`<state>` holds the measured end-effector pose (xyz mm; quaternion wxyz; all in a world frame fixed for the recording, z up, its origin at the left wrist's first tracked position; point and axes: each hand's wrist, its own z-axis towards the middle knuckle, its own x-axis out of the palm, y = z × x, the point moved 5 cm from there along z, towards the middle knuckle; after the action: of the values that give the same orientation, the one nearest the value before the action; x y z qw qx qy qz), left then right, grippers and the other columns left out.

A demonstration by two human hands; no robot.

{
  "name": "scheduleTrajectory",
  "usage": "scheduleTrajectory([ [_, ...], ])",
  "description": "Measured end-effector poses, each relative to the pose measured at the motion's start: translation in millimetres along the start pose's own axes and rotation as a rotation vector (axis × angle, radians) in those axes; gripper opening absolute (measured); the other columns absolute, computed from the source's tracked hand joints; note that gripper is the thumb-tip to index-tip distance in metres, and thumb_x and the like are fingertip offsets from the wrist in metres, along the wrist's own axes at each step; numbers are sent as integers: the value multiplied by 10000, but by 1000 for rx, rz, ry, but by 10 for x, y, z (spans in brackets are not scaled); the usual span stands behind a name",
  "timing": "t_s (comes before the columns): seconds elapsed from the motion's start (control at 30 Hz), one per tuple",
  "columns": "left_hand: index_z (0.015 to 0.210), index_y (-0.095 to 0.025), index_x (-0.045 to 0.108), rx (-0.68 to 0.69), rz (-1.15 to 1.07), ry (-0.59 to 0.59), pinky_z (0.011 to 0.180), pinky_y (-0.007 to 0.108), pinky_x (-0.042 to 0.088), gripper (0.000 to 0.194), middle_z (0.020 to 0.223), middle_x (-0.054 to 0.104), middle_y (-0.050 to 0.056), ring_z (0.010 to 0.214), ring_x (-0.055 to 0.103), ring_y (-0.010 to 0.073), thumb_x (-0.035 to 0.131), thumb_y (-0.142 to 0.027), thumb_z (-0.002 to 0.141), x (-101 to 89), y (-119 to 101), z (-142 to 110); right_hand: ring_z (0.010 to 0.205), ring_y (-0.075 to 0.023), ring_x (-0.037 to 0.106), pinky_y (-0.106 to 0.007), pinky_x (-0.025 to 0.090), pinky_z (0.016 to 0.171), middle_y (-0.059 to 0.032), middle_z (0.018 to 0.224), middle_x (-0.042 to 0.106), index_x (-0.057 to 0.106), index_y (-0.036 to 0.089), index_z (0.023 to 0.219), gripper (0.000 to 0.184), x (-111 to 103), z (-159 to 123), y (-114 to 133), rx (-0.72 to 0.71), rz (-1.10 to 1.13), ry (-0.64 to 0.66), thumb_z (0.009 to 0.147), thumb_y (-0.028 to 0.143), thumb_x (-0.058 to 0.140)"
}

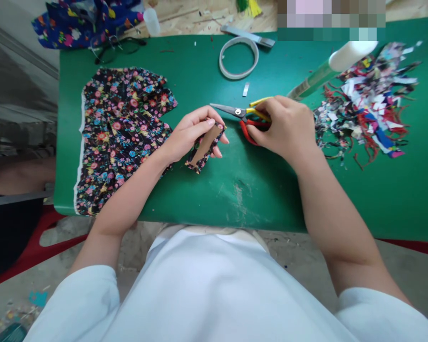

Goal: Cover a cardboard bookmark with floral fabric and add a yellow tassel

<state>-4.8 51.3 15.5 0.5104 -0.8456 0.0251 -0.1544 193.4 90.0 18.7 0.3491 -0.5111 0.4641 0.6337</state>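
Between the thumb and fingers of my left hand (196, 130) is a small piece of black floral fabric with a brown strip (206, 145) lying along it. My right hand (283, 126) grips scissors (248, 113) with one yellow and one red handle. Their blades look closed and point left, just above the fingers of my left hand. A larger piece of the same black floral fabric (117, 128), with a white edge on its left, lies flat beside my left forearm and is partly covered by it.
A roll of tape (221, 59), a metal cutter (249, 36) and a small silvery piece (246, 89) lie beyond the scissors. Scraps (371, 104) are heaped at right beside a white-capped tube (321, 73). Eyeglasses (117, 47) and blue patterned cloth (82, 23) are at far left.
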Motion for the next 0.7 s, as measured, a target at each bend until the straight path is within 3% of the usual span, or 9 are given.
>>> scheduleTrajectory([
  [0.17, 1036, -220, 577, -47, -32, -39, 663, 276, 648, 134, 836, 751, -3, 736, 785, 182, 631, -287, 933, 22, 22, -9, 1152, -356, 626, -461, 518, 877, -192, 1217, 688, 664, 161, 1202, 393, -52, -42, 105, -137, -22, 44, 932, 418, 543],
  [0.3, 987, -208, 543, 26, 35, 54, 616, 261, 627, 169, 793, 737, 0, 651, 757, 159, 622, -351, 945, 86, 80, 19, 1055, -307, 621, -472, 485, 949, -152, 1123, 700, 684, 203, 1060, 342, -81, -79, 168, -219, 110, -38, 997, 433, 439],
  [0.5, 941, -196, 503, 242, 130, 220, 542, 248, 582, 354, 733, 676, -11, 601, 726, 152, 608, -534, 939, 144, 258, 110, 700, -181, 543, -349, 439, 703, -31, 671, 572, 564, 223, 700, 363, -15, -172, 385, -441, 579, -71, 999, 419, 503],
  [0.7, 923, -209, 467, 213, 120, 230, 529, 248, 564, 355, 684, 648, -28, 586, 724, 160, 588, -542, 942, 169, 277, 125, 577, -111, 429, -291, 336, 585, 17, 608, 562, 549, 200, 657, 337, 51, -172, 453, -353, 898, 26, 952, 353, 608],
])
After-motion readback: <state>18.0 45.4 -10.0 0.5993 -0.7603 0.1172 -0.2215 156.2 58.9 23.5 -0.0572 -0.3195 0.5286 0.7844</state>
